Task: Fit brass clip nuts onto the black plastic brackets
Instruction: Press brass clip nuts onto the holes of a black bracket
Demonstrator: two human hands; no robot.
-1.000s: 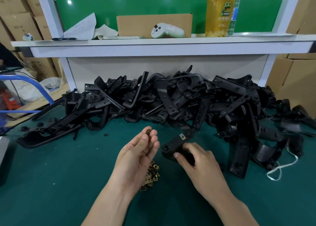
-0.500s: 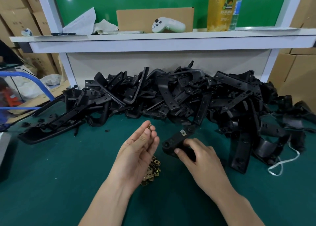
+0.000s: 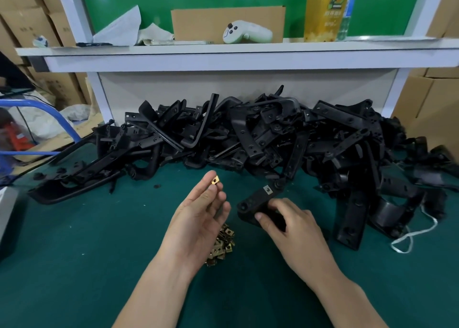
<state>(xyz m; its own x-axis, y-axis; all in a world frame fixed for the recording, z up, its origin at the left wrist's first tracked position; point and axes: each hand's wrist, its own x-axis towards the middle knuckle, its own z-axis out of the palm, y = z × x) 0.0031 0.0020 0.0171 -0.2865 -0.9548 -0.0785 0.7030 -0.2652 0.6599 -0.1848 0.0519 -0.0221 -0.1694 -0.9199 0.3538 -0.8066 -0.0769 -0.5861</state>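
My left hand is raised above the green mat, pinching one brass clip nut at its fingertips. My right hand grips a black plastic bracket lying on the mat just right of the left hand; a small metal nut shows on the bracket's upper face. A heap of loose brass clip nuts lies on the mat, partly hidden by my left hand. A large pile of black brackets stretches across the back of the mat.
A white shelf runs above the pile, carrying a cardboard box, a white controller and a yellow bag. A white cord lies at the right. Cardboard boxes stand on both sides; a blue frame is at left.
My left hand has turned the brass clip nut at its fingertips so more of it shows. My right hand keeps its grip on the bracket in the same spot.
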